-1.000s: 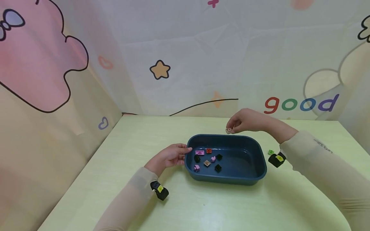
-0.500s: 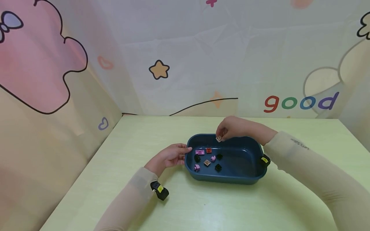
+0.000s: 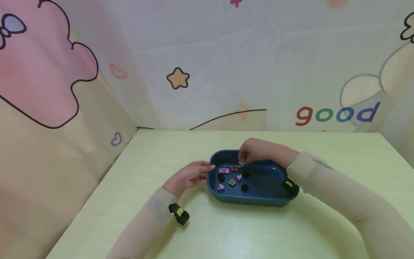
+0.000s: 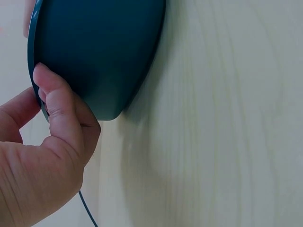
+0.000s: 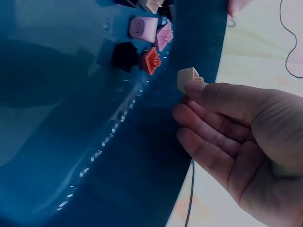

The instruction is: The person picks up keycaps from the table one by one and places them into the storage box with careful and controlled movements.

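Note:
A dark blue plastic basin stands on the table. My left hand grips its left end, with the thumb at the rim and curled fingers against the outside wall. My right hand is over the back part of the basin and pinches a beige keycap between thumb and fingers. Below it on the basin floor lie several keycaps: a wide pink keycap, an orange-red keycap with its underside showing, another beige keycap, small pink keycaps and black keycaps.
The pale wooden table reaches back to a printed cloth wall. Black wrist devices sit on both sleeves; the right device hangs over the basin's right end. A thin dark line shows beyond the left hand.
My right hand has moved left and down with the beige keycap, from behind the rim to inside the basin. A green keycap on the table is now hidden by the sleeve. My left hand keeps its place.

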The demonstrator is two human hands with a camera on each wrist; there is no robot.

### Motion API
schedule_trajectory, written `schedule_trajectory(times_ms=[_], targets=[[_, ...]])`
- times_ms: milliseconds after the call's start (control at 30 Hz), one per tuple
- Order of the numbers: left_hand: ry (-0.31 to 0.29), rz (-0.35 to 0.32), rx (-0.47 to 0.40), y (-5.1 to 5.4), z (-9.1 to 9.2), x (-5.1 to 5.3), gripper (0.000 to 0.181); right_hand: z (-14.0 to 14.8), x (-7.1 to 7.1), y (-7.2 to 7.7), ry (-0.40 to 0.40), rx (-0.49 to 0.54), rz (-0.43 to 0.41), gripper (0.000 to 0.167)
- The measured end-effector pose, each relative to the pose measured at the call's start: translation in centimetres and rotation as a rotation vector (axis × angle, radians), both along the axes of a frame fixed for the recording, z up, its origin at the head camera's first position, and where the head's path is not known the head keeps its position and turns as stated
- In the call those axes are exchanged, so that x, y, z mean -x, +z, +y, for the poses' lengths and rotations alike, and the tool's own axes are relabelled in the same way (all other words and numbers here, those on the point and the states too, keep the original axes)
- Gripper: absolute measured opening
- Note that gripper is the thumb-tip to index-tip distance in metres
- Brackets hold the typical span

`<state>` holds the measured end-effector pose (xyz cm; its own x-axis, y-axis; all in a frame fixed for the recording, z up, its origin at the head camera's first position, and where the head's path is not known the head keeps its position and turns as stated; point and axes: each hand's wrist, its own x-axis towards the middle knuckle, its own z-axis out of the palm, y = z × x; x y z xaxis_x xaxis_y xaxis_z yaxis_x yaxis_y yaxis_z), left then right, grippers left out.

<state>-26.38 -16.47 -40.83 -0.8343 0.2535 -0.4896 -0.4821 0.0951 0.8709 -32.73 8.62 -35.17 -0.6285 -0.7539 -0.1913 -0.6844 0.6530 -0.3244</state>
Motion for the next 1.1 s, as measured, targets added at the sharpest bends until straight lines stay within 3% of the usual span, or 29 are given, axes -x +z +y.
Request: schedule_trajectory(times_ms=[1100], targets=[[0.014,0.000,-0.003,0.0,-0.1,0.0,0.009,-0.8,-0.5,-3.2,0.015,-0.066,0.087,0.007]])
